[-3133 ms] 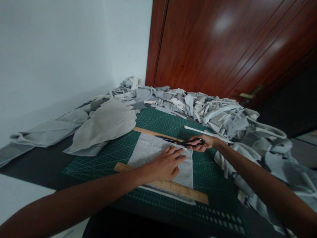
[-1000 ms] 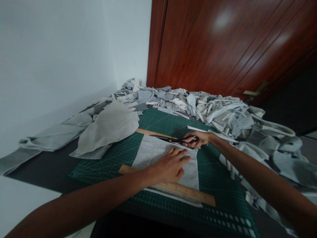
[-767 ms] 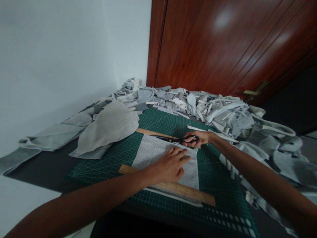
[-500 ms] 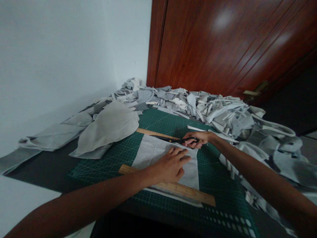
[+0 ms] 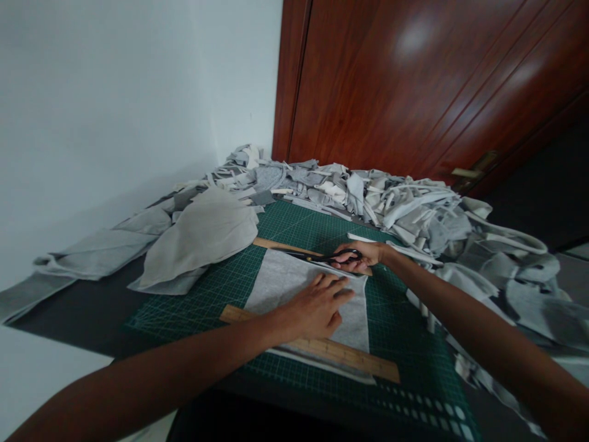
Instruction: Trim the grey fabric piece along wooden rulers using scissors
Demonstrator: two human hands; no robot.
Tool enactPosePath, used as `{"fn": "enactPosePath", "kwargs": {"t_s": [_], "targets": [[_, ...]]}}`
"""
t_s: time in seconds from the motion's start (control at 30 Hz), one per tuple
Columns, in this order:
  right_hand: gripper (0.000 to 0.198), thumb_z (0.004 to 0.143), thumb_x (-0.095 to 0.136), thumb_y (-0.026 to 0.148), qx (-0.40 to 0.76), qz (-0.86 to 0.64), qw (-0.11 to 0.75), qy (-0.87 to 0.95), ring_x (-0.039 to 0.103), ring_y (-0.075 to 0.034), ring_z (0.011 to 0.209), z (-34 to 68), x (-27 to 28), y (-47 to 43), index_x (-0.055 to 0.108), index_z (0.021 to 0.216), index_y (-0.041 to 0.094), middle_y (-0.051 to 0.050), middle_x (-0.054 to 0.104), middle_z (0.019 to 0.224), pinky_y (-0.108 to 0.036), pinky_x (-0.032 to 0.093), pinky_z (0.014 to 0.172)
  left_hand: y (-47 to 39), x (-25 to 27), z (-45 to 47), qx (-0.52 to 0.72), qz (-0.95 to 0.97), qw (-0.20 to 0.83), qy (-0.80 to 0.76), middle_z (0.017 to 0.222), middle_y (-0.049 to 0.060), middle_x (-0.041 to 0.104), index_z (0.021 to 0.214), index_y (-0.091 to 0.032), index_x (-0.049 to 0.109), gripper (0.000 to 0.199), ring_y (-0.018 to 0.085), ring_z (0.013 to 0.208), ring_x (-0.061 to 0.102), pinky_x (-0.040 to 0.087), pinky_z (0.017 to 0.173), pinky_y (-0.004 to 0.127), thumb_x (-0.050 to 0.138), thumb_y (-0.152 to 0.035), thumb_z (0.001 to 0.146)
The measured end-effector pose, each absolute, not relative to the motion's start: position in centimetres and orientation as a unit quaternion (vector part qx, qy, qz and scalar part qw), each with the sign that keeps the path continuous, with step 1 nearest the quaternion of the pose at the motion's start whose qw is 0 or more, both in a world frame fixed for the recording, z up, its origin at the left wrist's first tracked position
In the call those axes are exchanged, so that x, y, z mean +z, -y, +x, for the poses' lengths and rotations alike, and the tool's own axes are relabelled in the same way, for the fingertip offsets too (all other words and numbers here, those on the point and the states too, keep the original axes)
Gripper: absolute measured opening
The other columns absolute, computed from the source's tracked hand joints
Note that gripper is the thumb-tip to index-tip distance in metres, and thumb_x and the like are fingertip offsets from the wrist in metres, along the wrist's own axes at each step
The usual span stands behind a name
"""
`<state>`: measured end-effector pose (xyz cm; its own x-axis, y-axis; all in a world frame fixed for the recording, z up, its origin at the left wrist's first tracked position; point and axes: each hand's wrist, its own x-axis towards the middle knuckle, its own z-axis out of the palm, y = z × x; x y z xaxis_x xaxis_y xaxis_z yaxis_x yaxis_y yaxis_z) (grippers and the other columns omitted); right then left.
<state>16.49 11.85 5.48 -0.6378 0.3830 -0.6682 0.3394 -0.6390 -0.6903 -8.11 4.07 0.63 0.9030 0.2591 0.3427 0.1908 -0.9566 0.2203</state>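
Note:
A piece of light grey fabric [image 5: 276, 276] lies flat on the green cutting mat [image 5: 391, 307]. My left hand [image 5: 317, 305] rests on it with the fingers spread, pressing it down. Around the handles of black scissors [image 5: 317, 258], my right hand [image 5: 354, 256] is closed at the fabric's far edge. The scissor blades point left along that edge, and I cannot make out how far apart they are. One wooden ruler [image 5: 265, 244] lies along the far edge, partly behind the scissors. Across the near part of the fabric runs another wooden ruler [image 5: 363, 361], partly hidden by my left forearm.
Larger grey fabric pieces [image 5: 197, 233] overlap the mat's left side. A long heap of fabric scraps [image 5: 331, 184] lines the back, and more scraps [image 5: 488, 276] spread down the right. Behind stand a white wall [image 5: 115, 110] and a brown wooden door [image 5: 391, 92].
My right hand and the scissors have shifted slightly to the left along the fabric's far edge. More of the far ruler's right end shows. My left hand has stayed in place.

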Motion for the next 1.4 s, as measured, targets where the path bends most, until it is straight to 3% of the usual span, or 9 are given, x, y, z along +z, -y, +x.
{"fn": "enactPosePath", "kwargs": {"t_s": [0.8, 1.4], "targets": [[0.029, 0.094, 0.058, 0.044, 0.795, -0.404, 0.013, 0.453, 0.016, -0.004, 0.042, 16.2, 5.3, -12.4, 0.055, 0.088, 0.016, 0.009, 0.034, 0.056, -0.011, 0.019, 0.031, -4.0, 0.8, -8.1, 0.181, 0.972, 0.086, -0.119, 0.158, 0.014, 0.048, 0.144, -0.015, 0.054, 0.050, 0.031, 0.141, 0.045, 0.034, 0.120, 0.047, 0.053, -0.025, 0.095], [0.028, 0.090, 0.065, 0.041, 0.789, -0.414, 0.017, 0.454, 0.016, -0.003, 0.041, 15.0, 5.5, -12.5, 0.055, 0.090, 0.015, 0.010, 0.033, 0.055, -0.011, 0.019, 0.032, -4.0, 0.5, -8.2, 0.188, 0.971, 0.091, -0.116, 0.158, 0.014, 0.047, 0.145, -0.015, 0.053, 0.051, 0.031, 0.142, 0.043, 0.032, 0.121, 0.049, 0.053, -0.024, 0.095]]}}
